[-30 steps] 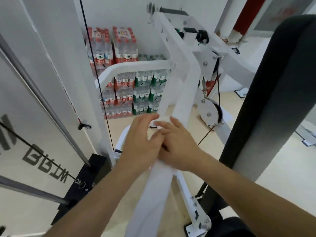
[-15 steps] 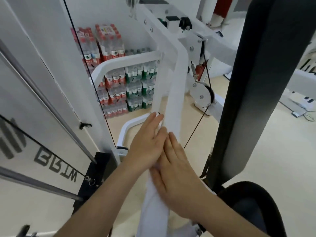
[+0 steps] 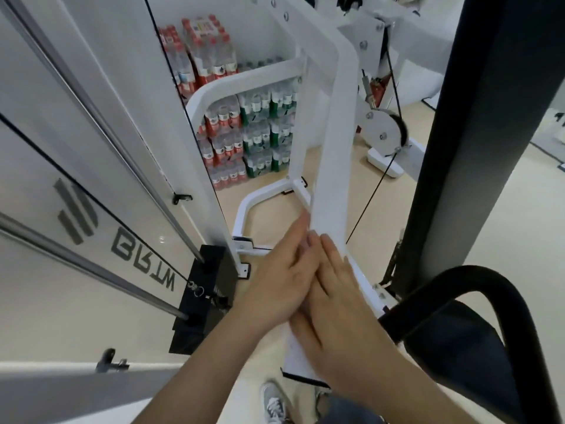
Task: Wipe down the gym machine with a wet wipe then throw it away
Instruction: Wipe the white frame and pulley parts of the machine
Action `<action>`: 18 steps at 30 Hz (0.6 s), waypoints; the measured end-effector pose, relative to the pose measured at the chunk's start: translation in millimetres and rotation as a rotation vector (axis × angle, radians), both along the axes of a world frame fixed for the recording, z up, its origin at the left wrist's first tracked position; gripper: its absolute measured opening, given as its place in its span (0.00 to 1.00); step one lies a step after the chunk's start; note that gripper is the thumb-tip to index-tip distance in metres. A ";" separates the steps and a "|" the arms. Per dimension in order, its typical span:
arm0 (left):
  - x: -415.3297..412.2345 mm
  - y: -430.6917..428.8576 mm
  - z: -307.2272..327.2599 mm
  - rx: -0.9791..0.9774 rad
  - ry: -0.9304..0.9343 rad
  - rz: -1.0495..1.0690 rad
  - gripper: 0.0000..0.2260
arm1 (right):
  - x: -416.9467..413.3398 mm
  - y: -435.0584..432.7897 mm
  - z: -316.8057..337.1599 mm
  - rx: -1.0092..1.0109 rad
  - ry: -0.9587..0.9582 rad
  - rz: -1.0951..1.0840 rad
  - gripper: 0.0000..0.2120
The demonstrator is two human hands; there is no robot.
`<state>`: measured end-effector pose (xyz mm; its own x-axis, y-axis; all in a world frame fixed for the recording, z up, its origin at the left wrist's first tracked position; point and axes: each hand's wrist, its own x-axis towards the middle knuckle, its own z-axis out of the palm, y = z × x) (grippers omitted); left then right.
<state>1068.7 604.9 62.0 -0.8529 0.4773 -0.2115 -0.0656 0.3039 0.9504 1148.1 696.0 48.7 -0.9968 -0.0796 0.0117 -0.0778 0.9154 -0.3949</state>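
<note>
Nearest, the right hand (image 3: 336, 313) lies flat on a white bar (image 3: 336, 142) of the gym machine (image 3: 383, 134), fingers straight. The left hand (image 3: 281, 270) is flat beside it and overlaps its fingers, likely so both palms press the wet wipe to the paint. The wipe itself is not visible, presumably hidden beneath them. Farther up, the bar runs on bare. Packs of water bottles (image 3: 244, 133) stand stacked far behind.

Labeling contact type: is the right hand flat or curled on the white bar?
Flat. The right hand lies with its fingers straight along the white bar, not wrapped round it.
</note>
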 end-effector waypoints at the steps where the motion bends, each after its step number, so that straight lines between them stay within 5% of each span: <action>1: 8.4 2.0 0.0 -0.002 -0.012 -0.026 0.20 | 14.6 -5.4 -5.6 0.007 0.079 0.011 0.33; 10: 48.7 -3.6 -9.8 0.023 -0.040 0.077 0.24 | 59.4 9.4 -20.0 0.099 0.256 0.167 0.25; 18: 93.3 -9.9 -15.4 -0.399 0.748 -0.032 0.25 | 66.6 62.6 -22.0 0.205 0.338 0.479 0.25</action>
<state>1162.0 595.0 46.6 -0.8226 0.5129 0.2455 0.5520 0.6168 0.5610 1214.7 758.6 26.7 -0.7937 -0.5509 0.2581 -0.5885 0.8027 -0.0967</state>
